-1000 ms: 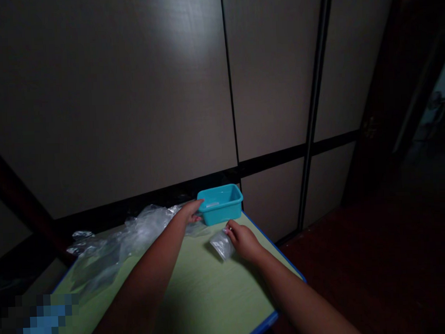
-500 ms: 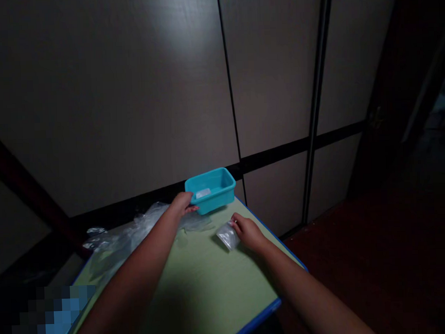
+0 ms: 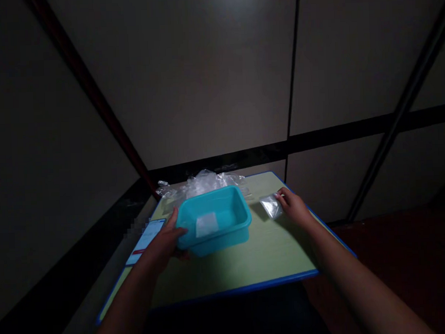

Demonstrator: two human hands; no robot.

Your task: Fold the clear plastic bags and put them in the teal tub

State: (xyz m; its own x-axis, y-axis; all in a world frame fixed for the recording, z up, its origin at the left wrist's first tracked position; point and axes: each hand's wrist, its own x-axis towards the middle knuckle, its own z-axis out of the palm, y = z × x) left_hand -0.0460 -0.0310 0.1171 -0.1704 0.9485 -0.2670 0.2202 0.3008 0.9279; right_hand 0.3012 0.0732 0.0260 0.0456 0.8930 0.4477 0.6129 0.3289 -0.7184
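A turquoise plastic basket point(image 3: 220, 242) is gripped at its left end by my left hand point(image 3: 170, 239), with the thumb over the rim and other fingers beneath. Inside it lies a small whitish packet point(image 3: 206, 224). My right hand point(image 3: 292, 206) pinches the edge of a small clear, shiny packet point(image 3: 271, 205), held over the right part of the table, to the right of the basket. The fingers under the basket are partly hidden.
Crumpled clear plastic point(image 3: 204, 183) lies along the back of the green, blue-edged table point(image 3: 283, 247). A phone-like device with a lit screen point(image 3: 148, 240) lies at the left edge. Dark cabinet panels point(image 3: 212, 89) stand behind.
The camera view has turned left. My left hand has brought the basket nearer, off the back of the table and in front of the crumpled plastic. My right hand still holds its packet.
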